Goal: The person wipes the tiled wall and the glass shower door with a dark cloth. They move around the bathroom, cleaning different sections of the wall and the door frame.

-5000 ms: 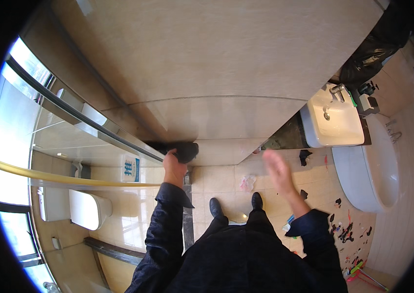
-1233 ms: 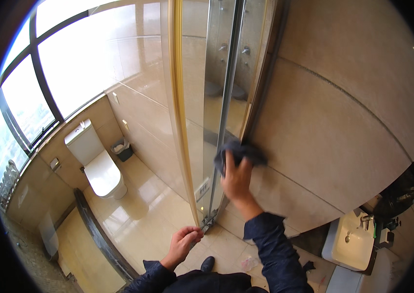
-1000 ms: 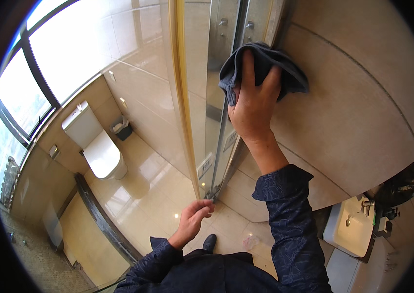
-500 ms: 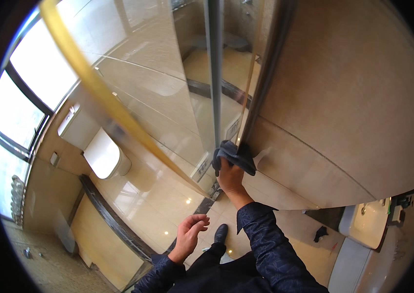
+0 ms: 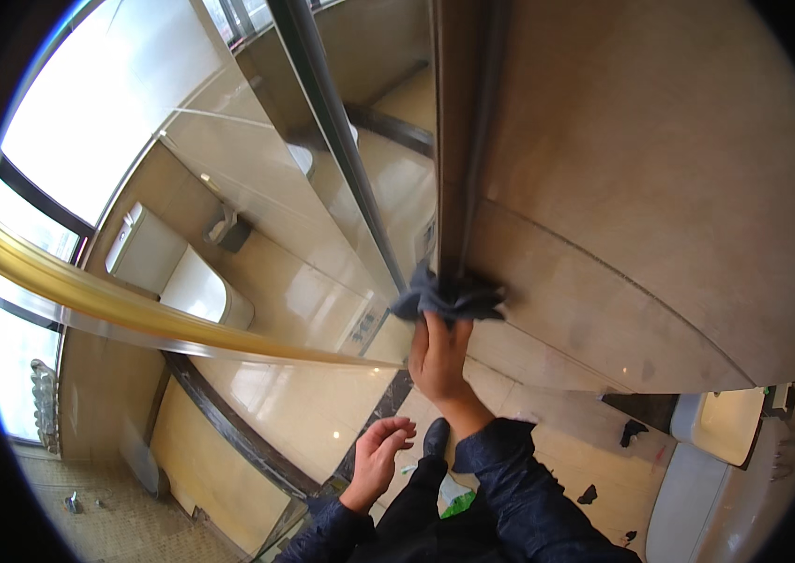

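Note:
My right hand (image 5: 439, 364) grips a dark grey cloth (image 5: 454, 295), bunched above the fingers. The cloth presses against the lower visible stretch of a brown door frame (image 5: 461, 159), where it meets the beige tiled wall. Close by on the left runs a slim grey metal edge strip (image 5: 336, 122) beside reflective panels. My left hand (image 5: 377, 462) hovers lower and to the left, its fingers loosely bent, with nothing in it. A gold-edged door (image 5: 144, 305) slants in from the left toward the frame.
A white toilet (image 5: 198, 289) stands in the room at left, with a small grey bin (image 5: 228, 231) beside it. A dark curved kerb (image 5: 228, 427) crosses the lower left. At right are a washbasin (image 5: 731, 424) and dark scraps (image 5: 633, 432) on the floor.
The view has shifted. The gold-edged door has swung farther left and lower in the picture. My right hand still holds the cloth on the frame, now spread wider; my left hand remains raised.

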{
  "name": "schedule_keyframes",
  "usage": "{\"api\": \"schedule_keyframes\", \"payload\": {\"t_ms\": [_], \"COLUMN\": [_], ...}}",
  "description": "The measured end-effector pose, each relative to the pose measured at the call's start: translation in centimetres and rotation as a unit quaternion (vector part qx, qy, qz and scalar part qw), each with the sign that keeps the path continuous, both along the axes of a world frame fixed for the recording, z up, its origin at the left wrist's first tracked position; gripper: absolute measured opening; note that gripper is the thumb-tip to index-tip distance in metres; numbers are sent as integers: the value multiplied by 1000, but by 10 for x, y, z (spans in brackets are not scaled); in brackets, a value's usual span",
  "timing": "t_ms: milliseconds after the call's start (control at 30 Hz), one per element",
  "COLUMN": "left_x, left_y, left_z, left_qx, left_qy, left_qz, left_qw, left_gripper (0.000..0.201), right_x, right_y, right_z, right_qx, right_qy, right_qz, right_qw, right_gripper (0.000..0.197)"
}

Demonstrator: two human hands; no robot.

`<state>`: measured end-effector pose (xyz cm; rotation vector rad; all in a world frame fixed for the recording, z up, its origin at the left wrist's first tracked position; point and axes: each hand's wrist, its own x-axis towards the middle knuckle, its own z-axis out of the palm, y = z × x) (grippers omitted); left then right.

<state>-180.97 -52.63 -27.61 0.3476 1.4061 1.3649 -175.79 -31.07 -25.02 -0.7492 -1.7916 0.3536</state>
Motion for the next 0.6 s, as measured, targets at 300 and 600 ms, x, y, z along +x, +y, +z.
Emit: {"api": "schedule_keyframes", "payload": {"t_ms": [300, 600], "left_x": [3, -6], "left_y": [4, -26], "left_z": [-4, -30], "left_qx": [-10, -40], "left_qy": [-18, -13], "left_qz": [17, 65], "left_qw": [1000, 997], "left_gripper": [26, 26], "right_x": [-19, -38], "right_y": [6, -8], "right_z": [-45, -205], "right_qx": [-41, -295], "right_qy": [79, 201], "right_qz": [-69, -104], "right_qw": [994, 928], "right_gripper": [40, 51]}}
